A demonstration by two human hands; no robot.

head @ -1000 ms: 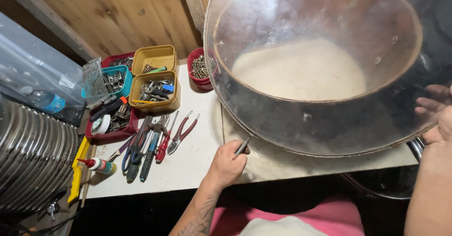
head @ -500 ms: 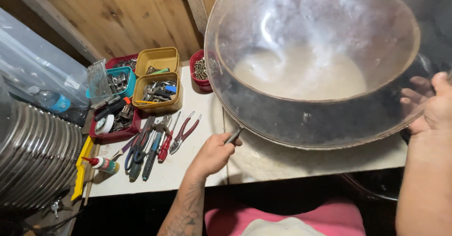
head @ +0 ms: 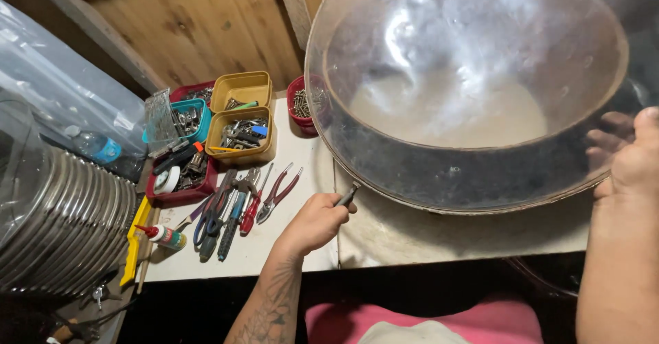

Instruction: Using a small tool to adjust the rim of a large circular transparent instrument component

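Big clear dome (head: 473, 76) tilted on worktop (head: 288, 241) at 1 o'clock: looks light, slippery, scratch-prone; right hand (head: 635, 155) fingers grasp rim, left hand (head: 317, 219) clenched on small tool (head: 348, 194).

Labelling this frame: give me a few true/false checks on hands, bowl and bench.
1. The left hand grips a small dark tool whose tip is at the lower rim of the large metal bowl. True.
2. The right hand rests flat on the table. False: it holds the bowl's right edge.
3. The bowl lies upside down. False: it is tilted, opening toward the camera.
4. Pliers with red handles lie left of the left hand. True.
5. Two yellow trays hold small parts. True.
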